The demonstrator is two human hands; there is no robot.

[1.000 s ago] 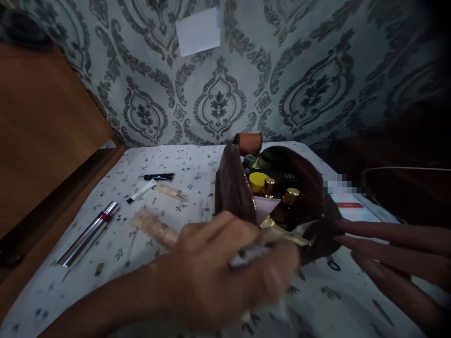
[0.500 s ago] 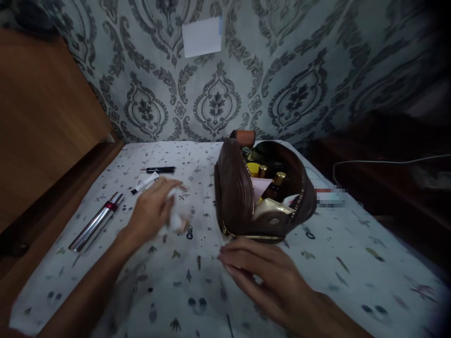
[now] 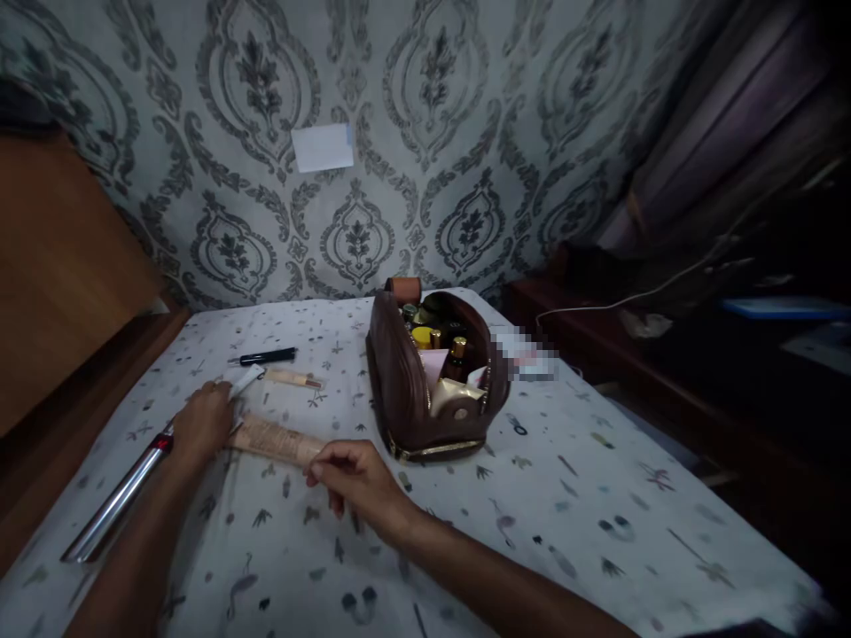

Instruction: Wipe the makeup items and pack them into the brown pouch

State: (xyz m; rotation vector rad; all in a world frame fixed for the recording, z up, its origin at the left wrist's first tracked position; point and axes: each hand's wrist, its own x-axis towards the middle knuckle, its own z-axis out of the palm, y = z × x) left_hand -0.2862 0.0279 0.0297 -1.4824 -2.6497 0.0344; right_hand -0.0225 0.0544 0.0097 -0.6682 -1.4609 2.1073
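Observation:
My left hand (image 3: 203, 421) is closed over the near part of a slim white tube (image 3: 245, 381), whose far end sticks out past the fingers. A beige tube with printed text (image 3: 272, 439) lies crosswise between my hands. Its left end reaches my left hand, and the fingers of my right hand (image 3: 352, 478) pinch its right end. Beside my left hand is a silver cylinder with a red band (image 3: 120, 501). Beyond it lie a thin beige stick-shaped tube (image 3: 292, 378) and a black pen-like stick (image 3: 267, 356).
An unzipped brown toiletry bag (image 3: 405, 390) stands at the middle, holding several bottles and packets, including a gold-capped bottle (image 3: 457, 359). Behind it are a patterned wall and a white card (image 3: 324, 147). Wooden furniture (image 3: 66, 275) borders the left; a white cable (image 3: 598, 307) runs on the right.
My left hand has moved left onto the white tube. My right hand has gone left from in front of the bag to the beige tube. The view has swung right.

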